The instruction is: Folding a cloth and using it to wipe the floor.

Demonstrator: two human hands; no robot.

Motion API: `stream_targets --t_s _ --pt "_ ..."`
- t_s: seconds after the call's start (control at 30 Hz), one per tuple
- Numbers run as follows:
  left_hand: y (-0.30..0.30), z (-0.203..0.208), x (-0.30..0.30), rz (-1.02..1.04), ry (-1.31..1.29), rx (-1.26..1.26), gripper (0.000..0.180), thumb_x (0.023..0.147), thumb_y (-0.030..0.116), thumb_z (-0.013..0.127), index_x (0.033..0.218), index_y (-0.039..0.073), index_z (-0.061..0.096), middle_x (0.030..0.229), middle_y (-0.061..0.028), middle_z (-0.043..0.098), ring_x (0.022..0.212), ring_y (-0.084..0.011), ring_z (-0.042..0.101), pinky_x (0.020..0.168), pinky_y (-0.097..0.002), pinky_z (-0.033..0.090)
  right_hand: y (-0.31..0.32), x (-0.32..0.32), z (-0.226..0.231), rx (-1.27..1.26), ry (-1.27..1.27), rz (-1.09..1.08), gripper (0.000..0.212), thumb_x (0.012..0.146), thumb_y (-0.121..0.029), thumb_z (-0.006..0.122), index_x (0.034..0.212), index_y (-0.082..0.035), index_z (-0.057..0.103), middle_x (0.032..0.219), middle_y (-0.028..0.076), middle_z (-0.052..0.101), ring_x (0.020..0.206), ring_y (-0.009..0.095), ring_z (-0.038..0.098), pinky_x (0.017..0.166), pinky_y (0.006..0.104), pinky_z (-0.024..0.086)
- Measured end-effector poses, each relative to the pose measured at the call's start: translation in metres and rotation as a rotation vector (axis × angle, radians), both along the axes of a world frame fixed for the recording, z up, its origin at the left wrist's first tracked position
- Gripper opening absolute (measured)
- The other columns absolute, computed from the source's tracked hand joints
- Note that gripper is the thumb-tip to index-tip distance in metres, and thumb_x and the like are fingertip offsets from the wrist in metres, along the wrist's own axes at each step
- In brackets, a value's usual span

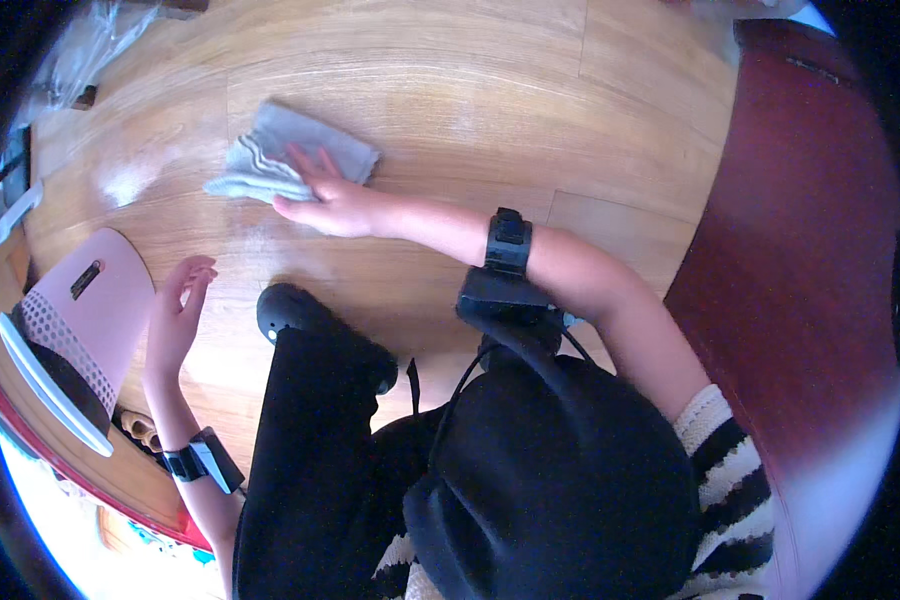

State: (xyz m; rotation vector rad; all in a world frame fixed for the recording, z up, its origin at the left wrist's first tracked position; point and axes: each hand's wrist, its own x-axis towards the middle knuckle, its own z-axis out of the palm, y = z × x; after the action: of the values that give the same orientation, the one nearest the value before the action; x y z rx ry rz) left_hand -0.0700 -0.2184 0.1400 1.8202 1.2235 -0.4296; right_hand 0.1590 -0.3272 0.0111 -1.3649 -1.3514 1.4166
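Observation:
My right hand (pixel 335 200) is on a grey cloth (pixel 320 140) that lies on the wooden floor, its fingers bearing down on the fabric. The cloth is folded, and its lighter edge bunches into wavy pleats beside my thumb; part of it is hidden under the hand. My left hand (pixel 178 300) is raised to the left with loosely bent fingers, apart from one another, and holds nothing. Close beside it is a pink plastic bin (pixel 110 290) with a dotted band of holes and a pale rim, tipped in this view.
Light wood flooring (pixel 450 110) spreads ahead of my feet, where a black shoe (pixel 288 305) rests. A dark red panel (pixel 800 230) stands along the right. Clear plastic wrapping (pixel 90 50) is at the far left. Tan footwear (pixel 140 430) lies below the bin.

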Motion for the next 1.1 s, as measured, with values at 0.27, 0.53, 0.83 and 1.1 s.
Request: stream_targets --t_s 0.27,0.53,0.83,1.1 --pt "0.006 -0.008 -0.029 0.026 -0.036 -0.017 0.021 0.094 0.012 0.048 0.110 0.001 0.056 0.101 -0.0074 0.061 0.095 -0.0149 0.059 0.083 -0.0256 0.045 -0.052 0.136 0.043 -0.193 1.021 -0.621 0.063 0.092 -0.046 0.044 0.137 -0.004 0.031 0.134 0.010 0.042 0.124 0.020 0.041 0.103 0.0379 0.034" --pt "0.017 -0.001 0.021 -0.094 0.012 0.015 0.021 0.094 0.015 0.048 0.107 0.000 0.056 0.095 -0.0077 0.063 0.092 -0.0150 0.059 0.082 -0.0253 0.044 -0.150 0.359 0.035 -0.006 -0.492 -1.049 0.027 0.089 -0.018 0.053 0.109 -0.002 0.060 0.090 0.014 0.066 0.080 0.024 0.063 0.068 0.0316 0.047" --pt "-0.006 0.008 0.035 -0.153 0.078 -0.017 0.021 0.095 0.014 0.046 0.109 0.001 0.055 0.097 -0.0094 0.063 0.093 -0.0164 0.059 0.084 -0.0270 0.044 -0.194 0.363 -0.023 0.064 -1.012 -0.726 0.046 0.089 -0.017 0.054 0.131 -0.001 0.043 0.138 0.018 0.039 0.132 0.032 0.029 0.109 0.0394 0.018" --pt "-0.014 0.015 0.025 -0.183 -0.005 -0.016 0.019 0.093 0.012 0.048 0.106 0.000 0.057 0.101 -0.0101 0.061 0.093 -0.0179 0.059 0.084 -0.0282 0.044 -0.285 0.270 0.001 -0.109 -0.890 -0.732 0.066 0.086 -0.024 0.056 0.142 -0.008 0.026 0.149 0.011 0.022 0.139 0.034 0.010 0.109 0.0516 0.000"
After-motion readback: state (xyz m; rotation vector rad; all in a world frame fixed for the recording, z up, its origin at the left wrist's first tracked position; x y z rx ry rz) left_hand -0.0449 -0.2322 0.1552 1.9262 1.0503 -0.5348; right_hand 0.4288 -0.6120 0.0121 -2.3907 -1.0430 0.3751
